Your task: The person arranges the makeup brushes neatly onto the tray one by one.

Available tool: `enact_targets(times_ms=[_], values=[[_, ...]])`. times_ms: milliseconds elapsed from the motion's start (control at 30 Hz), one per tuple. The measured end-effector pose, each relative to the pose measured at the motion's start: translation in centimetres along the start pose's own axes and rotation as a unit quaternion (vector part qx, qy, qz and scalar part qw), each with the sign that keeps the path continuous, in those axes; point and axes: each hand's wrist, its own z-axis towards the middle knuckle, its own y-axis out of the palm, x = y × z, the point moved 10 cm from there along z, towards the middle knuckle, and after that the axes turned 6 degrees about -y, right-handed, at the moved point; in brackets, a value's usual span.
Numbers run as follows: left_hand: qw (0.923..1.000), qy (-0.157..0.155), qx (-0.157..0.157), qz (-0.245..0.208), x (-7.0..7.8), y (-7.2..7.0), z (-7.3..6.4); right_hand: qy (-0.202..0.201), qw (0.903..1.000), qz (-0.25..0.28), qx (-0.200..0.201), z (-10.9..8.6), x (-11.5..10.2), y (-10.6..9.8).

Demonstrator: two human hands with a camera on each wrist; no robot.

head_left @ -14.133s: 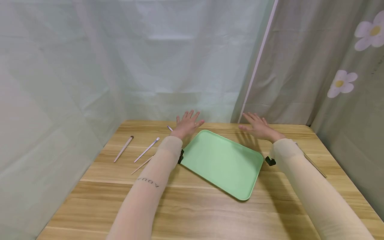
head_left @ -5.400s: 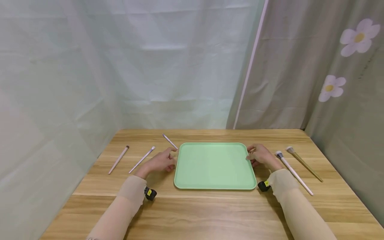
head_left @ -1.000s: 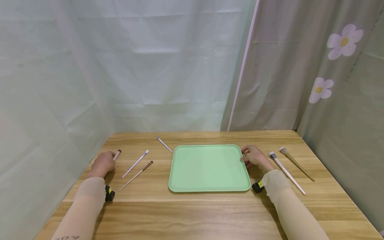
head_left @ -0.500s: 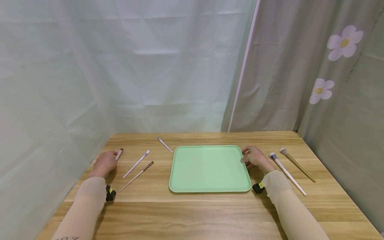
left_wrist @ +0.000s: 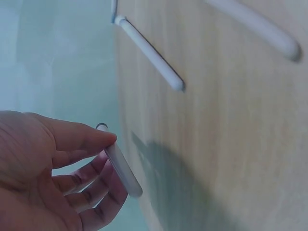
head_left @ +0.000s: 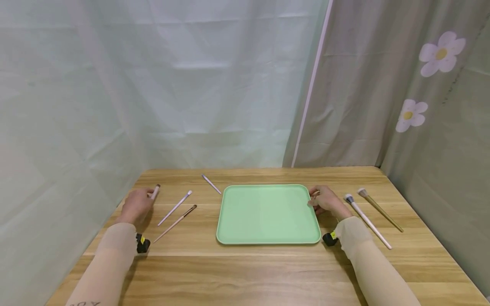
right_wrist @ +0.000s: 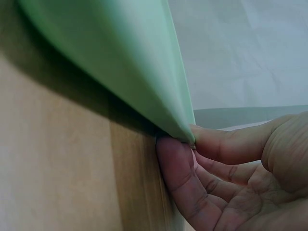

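The left hand pinches, thumb opposite the curled fingers; the right hand also pinches, forearm behind its fingers.

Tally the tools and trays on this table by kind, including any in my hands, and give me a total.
Trays: 1, the green tray
Brushes: 5, the held brush in your left hand, the lavender brush, the slim brown-tipped brush, the white-handled brush, the gold brush
Slim pale stick, bristles unclear: 1
Total: 7
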Motion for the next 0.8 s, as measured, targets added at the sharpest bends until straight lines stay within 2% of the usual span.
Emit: enact_targets(times_ms=[133,267,400,600,800], values=[[1.0000,0.001,-0.003,-0.007,0.6,-0.1,-0.1,-0.002,1.0000,0.000,-0.004,0.0,-0.1,0.0],[0.9999,0.014,0.003,0.006,1.4,-0.3,0.3,-0.001,0.9999,0.004,-0.009,-0.1,-0.2,0.0],[0.9998,0.020,-0.006,0.003,2.3,-0.3,0.6,0.004,0.9999,0.010,-0.013,-0.1,-0.1,0.1],[0.9992,0.039,-0.012,0.002,4.3,-0.2,0.2,0.007,0.9998,0.010,-0.013,-0.2,-0.1,0.1],[0.9987,0.044,-0.024,-0.005,5.9,0.4,-0.1,0.000,0.9999,0.011,-0.013,-0.4,-0.4,0.0]])
